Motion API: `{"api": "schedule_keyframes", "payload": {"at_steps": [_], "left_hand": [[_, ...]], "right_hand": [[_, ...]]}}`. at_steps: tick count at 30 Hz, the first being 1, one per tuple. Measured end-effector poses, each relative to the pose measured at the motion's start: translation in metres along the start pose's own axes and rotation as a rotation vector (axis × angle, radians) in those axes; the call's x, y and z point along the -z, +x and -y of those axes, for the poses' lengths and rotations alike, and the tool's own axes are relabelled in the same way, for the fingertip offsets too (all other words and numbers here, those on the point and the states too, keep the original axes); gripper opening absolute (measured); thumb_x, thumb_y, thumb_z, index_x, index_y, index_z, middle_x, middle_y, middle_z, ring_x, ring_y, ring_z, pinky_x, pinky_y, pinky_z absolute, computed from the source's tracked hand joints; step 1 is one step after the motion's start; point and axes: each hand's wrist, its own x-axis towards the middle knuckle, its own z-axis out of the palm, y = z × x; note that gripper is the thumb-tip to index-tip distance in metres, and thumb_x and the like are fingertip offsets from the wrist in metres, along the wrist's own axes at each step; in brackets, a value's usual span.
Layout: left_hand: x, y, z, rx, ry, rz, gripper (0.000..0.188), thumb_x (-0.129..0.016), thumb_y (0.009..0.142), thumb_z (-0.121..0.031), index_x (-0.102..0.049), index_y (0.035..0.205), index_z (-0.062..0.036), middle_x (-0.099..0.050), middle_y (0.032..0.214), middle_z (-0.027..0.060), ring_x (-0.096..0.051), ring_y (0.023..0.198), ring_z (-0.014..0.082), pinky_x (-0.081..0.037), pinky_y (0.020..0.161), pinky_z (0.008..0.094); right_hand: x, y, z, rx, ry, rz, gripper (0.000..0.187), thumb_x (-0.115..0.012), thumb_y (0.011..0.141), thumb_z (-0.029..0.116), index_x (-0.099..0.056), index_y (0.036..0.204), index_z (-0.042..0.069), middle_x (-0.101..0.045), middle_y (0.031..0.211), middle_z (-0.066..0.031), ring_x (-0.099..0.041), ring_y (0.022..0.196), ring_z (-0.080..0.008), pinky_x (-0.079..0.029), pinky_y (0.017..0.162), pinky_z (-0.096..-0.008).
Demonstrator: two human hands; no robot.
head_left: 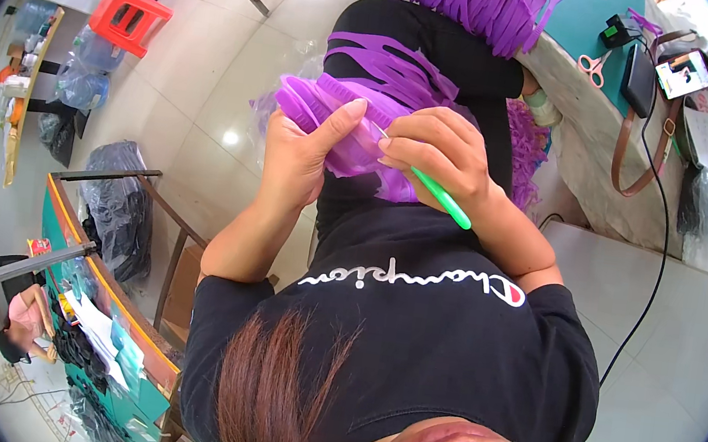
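My left hand is closed on a bunched, purple fringed piece, its thumb pressing on top. Part of the piece is sheer. My right hand pinches a slim green-handled tool with a thin metal shaft; its tip meets the purple material, and its exact shape is hidden. The hands work close together above my lap. More purple strips lie across my dark-trousered thigh beyond them.
A heap of purple strips covers the table ahead. To the right are scissors, a black flat device, a cable and a brown-strapped bag. A red stool stands far left. Another person sits by a green table.
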Motion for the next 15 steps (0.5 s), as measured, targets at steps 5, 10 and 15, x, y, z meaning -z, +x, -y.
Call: {"api": "schedule_keyframes", "payload": {"at_steps": [5, 10, 15], "left_hand": [[-0.001, 0.0, 0.001, 0.002, 0.0, 0.002, 0.009, -0.07, 0.082, -0.007, -0.066, 0.086, -0.0005, -0.066, 0.076, 0.0042, -0.062, 0.065, 0.0098, -0.049, 0.061, 0.0232], [0.001, 0.001, 0.004, -0.09, 0.19, -0.014, 0.01, -0.071, 0.082, -0.009, -0.067, 0.086, 0.0, -0.066, 0.075, 0.0041, -0.061, 0.065, 0.0092, -0.049, 0.06, 0.0233], [0.005, 0.003, 0.004, -0.093, 0.173, -0.02, 0.012, -0.071, 0.083, -0.009, -0.066, 0.089, 0.0005, -0.066, 0.077, 0.0038, -0.062, 0.067, 0.0094, -0.049, 0.062, 0.0239]], "right_hand": [[0.001, 0.0, 0.002, -0.013, -0.043, 0.034, 0.024, -0.069, 0.066, 0.011, -0.059, 0.087, 0.006, -0.058, 0.085, -0.0058, -0.058, 0.073, -0.0225, -0.047, 0.063, -0.0321], [0.007, 0.005, 0.009, -0.164, -0.139, 0.2, 0.019, -0.071, 0.068, 0.004, -0.061, 0.084, 0.004, -0.058, 0.074, -0.0084, -0.057, 0.065, -0.0243, -0.045, 0.054, -0.0314], [0.023, 0.004, 0.013, -0.567, 0.262, 0.247, 0.007, -0.064, 0.082, 0.005, -0.059, 0.083, 0.0, -0.059, 0.073, -0.0099, -0.057, 0.066, -0.0171, -0.044, 0.056, -0.0289]]}}
